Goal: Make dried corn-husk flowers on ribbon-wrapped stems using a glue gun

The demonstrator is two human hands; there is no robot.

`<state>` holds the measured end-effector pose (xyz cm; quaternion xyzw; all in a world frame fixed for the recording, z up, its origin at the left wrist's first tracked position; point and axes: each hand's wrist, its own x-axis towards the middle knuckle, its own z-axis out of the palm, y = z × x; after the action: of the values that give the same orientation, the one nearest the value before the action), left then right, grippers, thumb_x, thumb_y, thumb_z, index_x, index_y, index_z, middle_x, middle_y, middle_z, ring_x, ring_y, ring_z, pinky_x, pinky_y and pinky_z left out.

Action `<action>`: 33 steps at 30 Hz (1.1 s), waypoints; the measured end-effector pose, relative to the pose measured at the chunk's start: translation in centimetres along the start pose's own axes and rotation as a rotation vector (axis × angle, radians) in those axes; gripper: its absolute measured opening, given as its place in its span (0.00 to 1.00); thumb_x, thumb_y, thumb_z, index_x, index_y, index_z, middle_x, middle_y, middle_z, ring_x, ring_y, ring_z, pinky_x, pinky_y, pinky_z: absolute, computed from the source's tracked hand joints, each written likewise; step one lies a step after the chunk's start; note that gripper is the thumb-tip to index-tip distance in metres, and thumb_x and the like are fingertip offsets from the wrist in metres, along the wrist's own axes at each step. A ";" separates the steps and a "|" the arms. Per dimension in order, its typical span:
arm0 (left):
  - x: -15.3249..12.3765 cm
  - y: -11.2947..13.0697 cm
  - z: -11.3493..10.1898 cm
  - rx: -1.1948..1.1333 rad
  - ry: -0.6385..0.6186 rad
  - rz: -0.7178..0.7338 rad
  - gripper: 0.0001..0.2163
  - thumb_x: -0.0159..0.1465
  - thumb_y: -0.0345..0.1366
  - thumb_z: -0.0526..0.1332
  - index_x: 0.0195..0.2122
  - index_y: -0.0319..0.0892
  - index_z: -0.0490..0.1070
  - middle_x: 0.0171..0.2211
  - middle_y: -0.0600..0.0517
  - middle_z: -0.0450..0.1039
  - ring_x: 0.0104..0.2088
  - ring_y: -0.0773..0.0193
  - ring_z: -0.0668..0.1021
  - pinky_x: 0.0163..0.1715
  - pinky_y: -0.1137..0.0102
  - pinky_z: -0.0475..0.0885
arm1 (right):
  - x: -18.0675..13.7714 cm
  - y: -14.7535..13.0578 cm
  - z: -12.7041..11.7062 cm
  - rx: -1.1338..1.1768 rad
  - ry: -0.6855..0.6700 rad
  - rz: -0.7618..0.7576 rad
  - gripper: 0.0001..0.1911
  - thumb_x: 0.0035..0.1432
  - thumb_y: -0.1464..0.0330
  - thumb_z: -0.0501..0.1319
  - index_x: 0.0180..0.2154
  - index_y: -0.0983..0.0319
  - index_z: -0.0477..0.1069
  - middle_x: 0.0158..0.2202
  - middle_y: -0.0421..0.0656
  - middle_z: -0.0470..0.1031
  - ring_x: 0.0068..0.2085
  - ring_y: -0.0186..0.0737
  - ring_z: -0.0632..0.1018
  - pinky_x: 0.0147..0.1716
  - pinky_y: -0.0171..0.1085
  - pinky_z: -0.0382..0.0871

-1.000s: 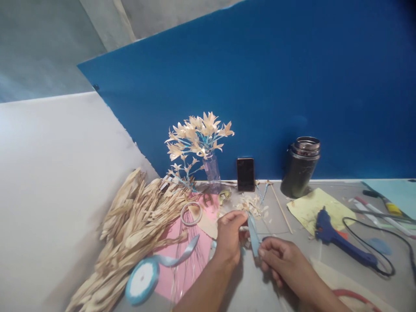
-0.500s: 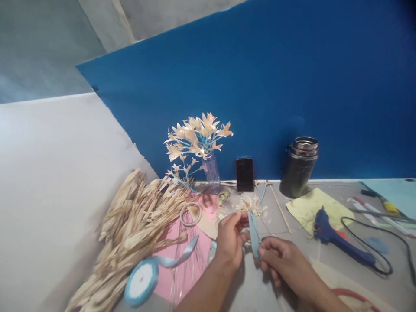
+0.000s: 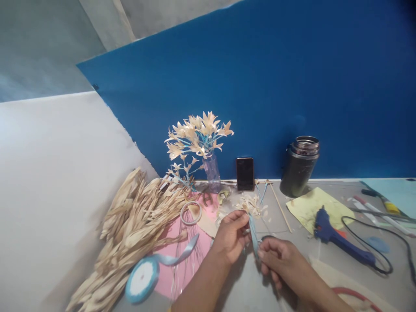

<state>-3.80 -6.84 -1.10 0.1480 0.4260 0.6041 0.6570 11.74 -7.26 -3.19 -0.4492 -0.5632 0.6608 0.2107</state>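
A short piece of light-blue ribbon [image 3: 253, 234] is stretched between my two hands, low over the table. My left hand [image 3: 232, 234] pinches its upper end between thumb and fingers. The lower end is gripped by my right hand [image 3: 281, 260], whose fingers are curled closed. A thin wire seems to run beside the ribbon, but what else the fingers hold is hidden. Just beyond my left hand lies a pile of pale husk scraps [image 3: 248, 203]. The ribbon spool [image 3: 142, 281], light blue with a white middle, lies at the left with its loose tail curling right.
Dried corn husks [image 3: 130, 234] heap at the left by pink paper [image 3: 165, 286]. Husk flowers [image 3: 203, 132] stand in a clear vase [image 3: 212, 173]. Behind are a phone [image 3: 245, 174] and dark flask [image 3: 299, 169]. A blue glue gun [image 3: 341, 245] with its cord lies right.
The ribbon between my hands has twisted and looks narrower. My left hand has turned slightly, its thumb now over the ribbon's top. My right hand has hardly moved.
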 end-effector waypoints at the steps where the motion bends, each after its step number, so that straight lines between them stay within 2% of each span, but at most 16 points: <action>1: 0.0 0.0 -0.1 0.013 -0.012 -0.004 0.22 0.38 0.39 0.80 0.26 0.40 0.69 0.21 0.57 0.68 0.22 0.71 0.69 0.24 0.74 0.66 | 0.0 0.1 0.0 -0.003 -0.001 0.002 0.18 0.49 0.52 0.62 0.28 0.61 0.66 0.19 0.37 0.75 0.14 0.26 0.65 0.13 0.27 0.56; 7: 0.1 0.0 -0.2 0.136 -0.071 0.077 0.19 0.44 0.41 0.78 0.25 0.39 0.68 0.22 0.57 0.67 0.22 0.71 0.69 0.24 0.75 0.64 | 0.1 0.3 0.0 -0.040 -0.025 -0.001 0.17 0.50 0.53 0.61 0.27 0.60 0.66 0.19 0.38 0.75 0.13 0.26 0.65 0.13 0.27 0.57; 11: -0.1 -0.2 0.0 0.179 -0.107 0.128 0.17 0.49 0.42 0.75 0.28 0.40 0.68 0.25 0.54 0.70 0.25 0.69 0.73 0.28 0.73 0.66 | 0.2 0.6 -0.1 -0.048 -0.044 -0.007 0.16 0.51 0.53 0.60 0.28 0.60 0.66 0.20 0.38 0.75 0.13 0.26 0.66 0.12 0.27 0.56; 14: -0.2 -0.7 0.2 0.160 -0.145 0.130 0.15 0.54 0.44 0.71 0.30 0.41 0.68 0.26 0.52 0.72 0.26 0.67 0.74 0.29 0.71 0.68 | 0.2 0.7 0.0 -0.055 -0.062 -0.010 0.17 0.52 0.53 0.61 0.27 0.60 0.65 0.20 0.38 0.75 0.14 0.27 0.66 0.13 0.27 0.57; 18: -0.2 -1.2 0.5 0.089 -0.155 0.159 0.14 0.55 0.42 0.71 0.30 0.41 0.67 0.26 0.53 0.71 0.28 0.66 0.74 0.31 0.71 0.68 | -0.1 0.2 0.1 -0.091 -0.072 -0.017 0.18 0.53 0.51 0.59 0.27 0.60 0.66 0.20 0.39 0.75 0.14 0.28 0.65 0.14 0.29 0.58; 22: -0.2 -1.2 0.5 0.047 -0.131 0.157 0.16 0.52 0.40 0.74 0.30 0.41 0.68 0.26 0.53 0.72 0.28 0.67 0.74 0.32 0.71 0.68 | -0.4 -0.5 -0.4 -0.168 0.102 -0.174 0.18 0.56 0.52 0.57 0.28 0.61 0.70 0.18 0.35 0.68 0.18 0.32 0.67 0.19 0.31 0.61; 26: -0.5 -1.8 0.9 0.042 -0.087 0.127 0.17 0.47 0.39 0.76 0.28 0.39 0.69 0.27 0.52 0.72 0.28 0.68 0.73 0.32 0.73 0.67 | -0.4 -0.6 -1.2 -0.171 0.280 -0.268 0.20 0.57 0.51 0.58 0.35 0.61 0.74 0.23 0.37 0.71 0.23 0.36 0.71 0.23 0.33 0.64; 29: -1.0 -2.4 1.4 0.012 -0.079 0.083 0.17 0.44 0.37 0.77 0.27 0.39 0.70 0.24 0.55 0.69 0.26 0.70 0.71 0.31 0.74 0.66 | -0.4 -0.5 -1.6 -0.186 0.348 -0.304 0.20 0.55 0.52 0.62 0.38 0.62 0.76 0.25 0.39 0.74 0.26 0.38 0.72 0.26 0.35 0.65; 33: -1.4 -2.9 1.8 0.016 -0.043 0.053 0.14 0.42 0.35 0.76 0.26 0.38 0.73 0.22 0.56 0.69 0.25 0.70 0.70 0.31 0.74 0.65 | -0.4 -0.8 -1.6 -0.164 0.372 -0.330 0.17 0.55 0.54 0.62 0.34 0.61 0.76 0.29 0.42 0.78 0.29 0.41 0.75 0.30 0.36 0.69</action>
<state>-0.37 -8.20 -1.57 0.1772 0.4127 0.6144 0.6486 13.13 -6.50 -2.23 -0.4808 -0.6320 0.4756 0.3785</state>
